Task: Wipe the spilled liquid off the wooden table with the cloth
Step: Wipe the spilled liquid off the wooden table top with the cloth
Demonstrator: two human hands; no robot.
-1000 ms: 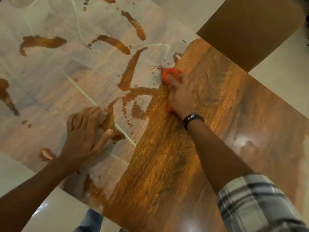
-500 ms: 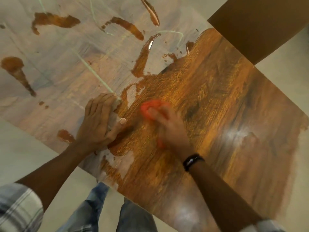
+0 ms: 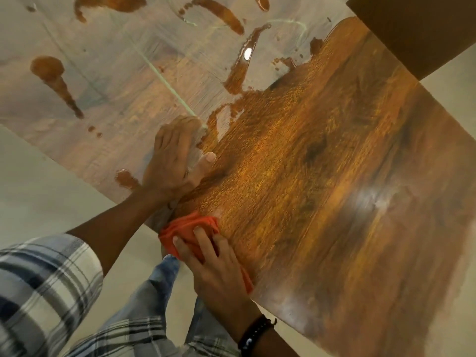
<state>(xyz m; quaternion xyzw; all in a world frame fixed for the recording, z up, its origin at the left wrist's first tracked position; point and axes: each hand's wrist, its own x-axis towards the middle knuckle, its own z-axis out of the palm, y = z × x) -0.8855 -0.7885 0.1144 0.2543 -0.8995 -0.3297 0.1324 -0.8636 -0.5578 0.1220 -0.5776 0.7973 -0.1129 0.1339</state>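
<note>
Orange cloth, amber-brown grained table, grey-white film, black wristband, plaid sleeve

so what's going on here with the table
A person is wiping a milky, pale film of spilled liquid off a glossy wooden table. The right hand presses a crumpled orange cloth flat at the table's near edge. The left hand rests on the tabletop, right where wiped wood meets the pale film. The right part shows bare wood grain; the left part is still coated, with brown streaks showing through.
</note>
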